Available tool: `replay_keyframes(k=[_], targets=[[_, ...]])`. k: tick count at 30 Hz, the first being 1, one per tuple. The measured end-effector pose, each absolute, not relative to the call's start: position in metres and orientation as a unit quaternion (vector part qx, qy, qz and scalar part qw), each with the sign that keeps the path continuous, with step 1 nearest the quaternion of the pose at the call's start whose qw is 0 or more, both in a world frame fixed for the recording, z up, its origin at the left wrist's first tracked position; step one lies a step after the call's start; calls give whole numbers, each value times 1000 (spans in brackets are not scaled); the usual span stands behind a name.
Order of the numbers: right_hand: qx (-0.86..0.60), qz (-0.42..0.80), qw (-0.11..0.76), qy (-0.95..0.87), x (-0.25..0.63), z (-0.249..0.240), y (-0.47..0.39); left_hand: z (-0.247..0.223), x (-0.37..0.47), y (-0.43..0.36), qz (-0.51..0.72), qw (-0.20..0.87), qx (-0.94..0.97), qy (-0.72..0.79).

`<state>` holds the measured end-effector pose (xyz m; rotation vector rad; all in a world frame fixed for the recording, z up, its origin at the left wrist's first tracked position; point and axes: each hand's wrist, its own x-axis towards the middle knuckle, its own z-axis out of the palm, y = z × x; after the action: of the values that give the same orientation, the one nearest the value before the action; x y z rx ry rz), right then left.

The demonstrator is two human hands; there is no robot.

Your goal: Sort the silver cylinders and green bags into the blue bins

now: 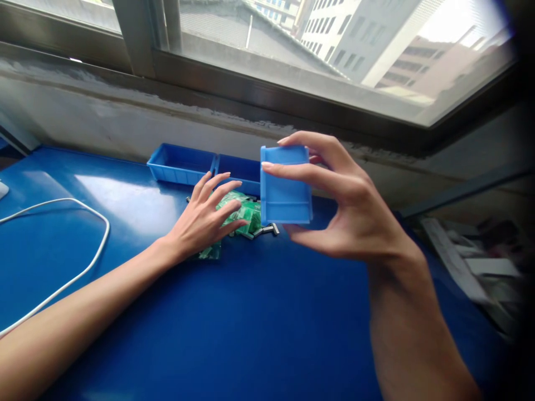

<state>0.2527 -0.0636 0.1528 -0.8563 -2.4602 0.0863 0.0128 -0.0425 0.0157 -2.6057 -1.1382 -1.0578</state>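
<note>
My right hand (346,195) grips a small blue plastic bin (286,192), fingers over its top and side and thumb underneath. The bin is tipped, with its outer face toward me and its inside hidden. Left of it, my left hand (209,214) is spread with nothing in its fingers, over or beside a pile of green pieces in clear plastic bags (251,214); whether it touches them I cannot tell. Small metallic pieces (267,229) lie at the pile's right edge. Behind the pile, a long blue tray (181,175) with a divider stands against the wall.
A white cable (100,245) curves over the left part of the blue table (251,328). Beyond the table's back edge are a low wall and a framed window (267,106). Blurred pale items (480,267) sit at the far right.
</note>
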Motion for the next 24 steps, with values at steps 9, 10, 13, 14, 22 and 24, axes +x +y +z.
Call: replay_keyframes(k=[9,10,13,14,22,24], targets=[[-315,60,295,-900,257,146,-62,13,14,-36,-290,74,-891,-342],[-318,59,307,-895,258,146,-62,13,15,-35,-284,81,-892,-343],[-323,56,333,-884,263,144,-64,15,17,-35,-283,86,-892,-343],[-322,54,334,-884,265,143,-64,17,18,-36,-286,87,-891,-342],[-293,-2,310,-904,272,136,-62,26,34,-49,-275,108,-888,-352],[-312,17,344,-885,281,137,-59,27,38,-49,-271,106,-886,-360]])
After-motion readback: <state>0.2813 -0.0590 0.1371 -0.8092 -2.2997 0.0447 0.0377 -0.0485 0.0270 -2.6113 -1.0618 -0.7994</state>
